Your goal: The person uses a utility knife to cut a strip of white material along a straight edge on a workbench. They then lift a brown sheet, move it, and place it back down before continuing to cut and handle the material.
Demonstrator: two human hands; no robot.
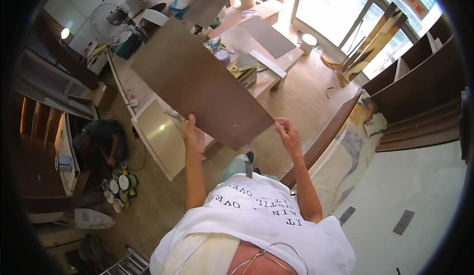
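A large flat brown panel (202,82) is tilted up in front of me, spanning from the far left to my right hand. My left hand (193,133) is closed on its near edge, fingertips showing against the brown face. At its right corner, my right hand (288,134) grips the edge with bent fingers. Next to the left fingers is a small whitish thing (173,113), too unclear to name. Behind the panel stands a cluttered worktable, partly hidden by it. A pale board (163,134) lies below the panel's left side.
On the worktable are a grey board (266,36), a yellow-and-black box (248,76) and a tin (222,56). A white bucket (308,43) stands by the window. At left, a person (101,142) crouches near several paint cans (118,185). Curved brown shelving (419,97) stands right.
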